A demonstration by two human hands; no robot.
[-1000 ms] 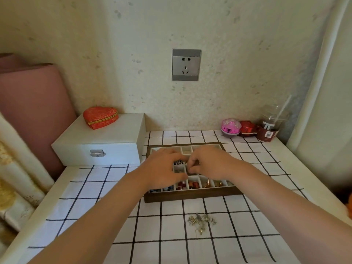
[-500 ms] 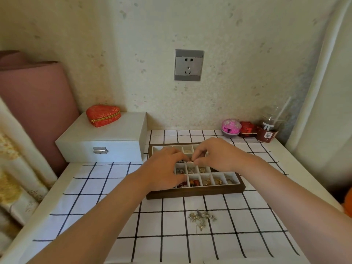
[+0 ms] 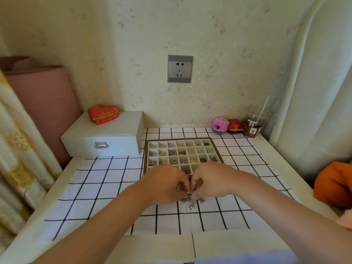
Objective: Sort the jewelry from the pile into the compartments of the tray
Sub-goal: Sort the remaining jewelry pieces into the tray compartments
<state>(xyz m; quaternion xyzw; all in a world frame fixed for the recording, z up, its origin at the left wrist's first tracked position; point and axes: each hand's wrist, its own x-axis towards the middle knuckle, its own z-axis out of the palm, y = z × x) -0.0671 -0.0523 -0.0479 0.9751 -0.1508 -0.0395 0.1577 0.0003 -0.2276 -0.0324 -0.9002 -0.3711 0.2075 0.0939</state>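
Head view: we see both hands drawn together at the middle of the checked cloth [image 3: 99,180]. The left hand [image 3: 163,184] and right hand [image 3: 211,180] have their fingers curled and their tips meeting. The fingertips [image 3: 194,197] press down into the far edge of the jewelry pile [image 3: 192,201], a small tangle of silver pieces on the cloth. A bright speck shows where the thumbs meet, but we cannot tell whether either hand actually pinches a piece, as the knuckles hide the grip.

At 12 o'clock from the pile, just beyond the hands, lies the tray [image 3: 146,155], a wooden frame with pale square compartments. Many of these hold small silver, gold or dark items, and a few in the far row look bare. The hands cover its near row, where something red shows between them.

At 10 o'clock from the tray stands a white box [image 3: 106,138] with a metal clasp, and a red heart-shaped case [image 3: 103,114] sits on its lid. At 1 o'clock, against the wall, we see a pink round container [image 3: 220,124], a small red box [image 3: 235,125] and a plastic cup [image 3: 254,123] with a straw. A wall socket [image 3: 180,68] sits at 12 o'clock above. At 3 o'clock lies an orange bundle [image 3: 333,183].
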